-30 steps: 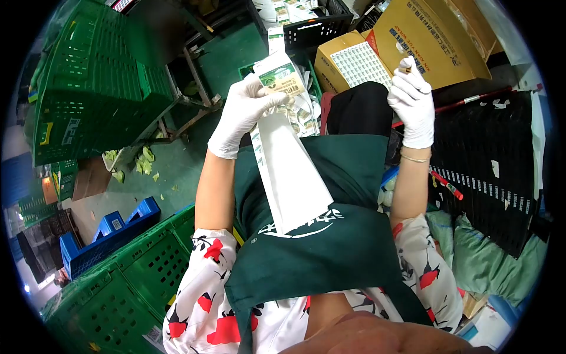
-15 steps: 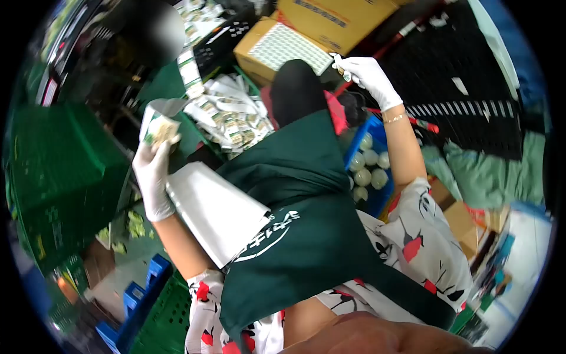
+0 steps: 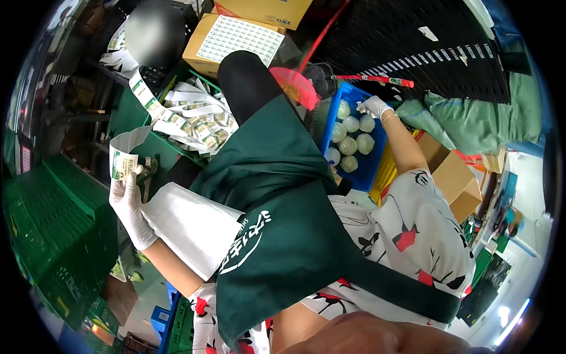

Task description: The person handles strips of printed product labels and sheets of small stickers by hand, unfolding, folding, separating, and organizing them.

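Note:
My left hand, in a white glove, is closed on a strip of printed labels. The strip's bare, translucent end curls up above the fingers. Below that hand, a white sheet or bag lies across my lap and left forearm. My right hand, also gloved, is over the far right side of a blue crate. Its fingers are bent together, and whatever is at their tips is too small to name. In the crate lie several pale green round items in clear wrap.
A green crate holds a heap of label strips. Behind my knee stands a cardboard box with a sheet of small labels on it. A red-handled pole lies beyond the blue crate. Green crates stand at left.
My right hand has moved from up beside the black panel, where it pinched a small label, down to the blue crate. The label strip in my left hand has turned its printed face toward me.

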Demonstrator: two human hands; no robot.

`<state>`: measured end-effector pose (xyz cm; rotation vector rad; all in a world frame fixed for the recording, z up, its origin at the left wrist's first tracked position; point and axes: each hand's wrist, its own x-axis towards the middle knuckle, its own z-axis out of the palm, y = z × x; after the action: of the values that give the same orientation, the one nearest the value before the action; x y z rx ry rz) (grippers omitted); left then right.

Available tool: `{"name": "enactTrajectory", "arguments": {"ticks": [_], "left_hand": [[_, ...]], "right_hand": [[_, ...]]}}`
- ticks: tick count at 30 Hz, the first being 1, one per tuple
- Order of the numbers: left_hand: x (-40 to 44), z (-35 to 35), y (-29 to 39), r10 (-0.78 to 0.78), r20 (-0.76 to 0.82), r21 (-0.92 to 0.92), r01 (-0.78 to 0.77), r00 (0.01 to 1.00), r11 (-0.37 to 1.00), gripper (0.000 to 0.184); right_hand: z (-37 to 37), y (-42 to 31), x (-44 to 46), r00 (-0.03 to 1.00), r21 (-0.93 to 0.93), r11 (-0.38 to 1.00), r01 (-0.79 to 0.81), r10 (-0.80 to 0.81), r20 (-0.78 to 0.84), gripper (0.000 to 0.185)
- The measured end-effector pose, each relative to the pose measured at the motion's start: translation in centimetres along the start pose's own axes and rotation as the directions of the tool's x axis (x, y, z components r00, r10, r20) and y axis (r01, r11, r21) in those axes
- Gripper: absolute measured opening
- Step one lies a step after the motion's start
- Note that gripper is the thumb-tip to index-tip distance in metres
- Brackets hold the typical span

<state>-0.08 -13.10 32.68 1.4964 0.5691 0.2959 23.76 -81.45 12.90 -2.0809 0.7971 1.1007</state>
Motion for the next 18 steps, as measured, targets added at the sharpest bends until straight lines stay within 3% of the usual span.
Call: {"name": "enactTrajectory", "arguments": {"ticks": [3, 5, 7, 8, 10, 13, 16, 18], "left_hand": [[1.2, -1.7, -1.2, -0.031, 0.051, 0.026, 0.03, 0.998, 0.999, 0.038], [1.3, -1.3, -1.1, -0.033, 0.056, 0.017, 0.032, 0.998, 0.999, 0.038], [1.1, -0.6, -0.9, -0.054, 0.04, 0.01, 0.054, 0.998, 0.999, 0.037], [1.2, -0.2, -1.0, -0.029, 0.059, -0.033, 0.031, 0.998, 0.999, 0.036], [1.2, 0.1, -1.0, -0.041, 0.023, 0.021, 0.041, 0.999, 0.999, 0.034], [0.8, 1.0, -0.1, -0.032, 0.028, -0.02, 0.033, 0.999, 0.999, 0.033], [0.8, 0.7, 0.5, -0.029, 0.026, 0.074, 0.027, 0.999, 0.997, 0.031], [0.7, 0.7, 0.3, -0.033, -0.019, 0.036, 0.033, 0.999, 0.999, 0.031]], "right_hand": [[-0.3, 3.5, 1.7, 0.994, -0.235, 0.972, 0.014, -0.038, -0.098, 0.021], [-0.3, 7.5, 5.6, 0.979, -0.475, 0.863, 0.171, -0.202, -0.016, 0.027], [0.8, 6.5, 5.2, 0.995, -0.536, 0.842, 0.065, -0.098, -0.034, 0.042], [2.1, 6.7, 4.4, 0.988, -0.389, 0.92, 0.059, -0.108, -0.106, 0.051], [3.7, 4.5, 4.2, 0.96, -0.649, 0.747, 0.147, -0.265, -0.089, 0.048], [4.7, 1.6, 3.1, 0.805, -0.851, 0.404, 0.336, -0.592, 0.037, 0.043], [4.3, 0.3, 5.0, 0.796, -0.705, 0.567, 0.426, -0.605, -0.005, 0.041], [3.7, -0.2, 6.5, 0.756, -0.674, 0.567, 0.473, -0.654, -0.02, 0.048]]}}
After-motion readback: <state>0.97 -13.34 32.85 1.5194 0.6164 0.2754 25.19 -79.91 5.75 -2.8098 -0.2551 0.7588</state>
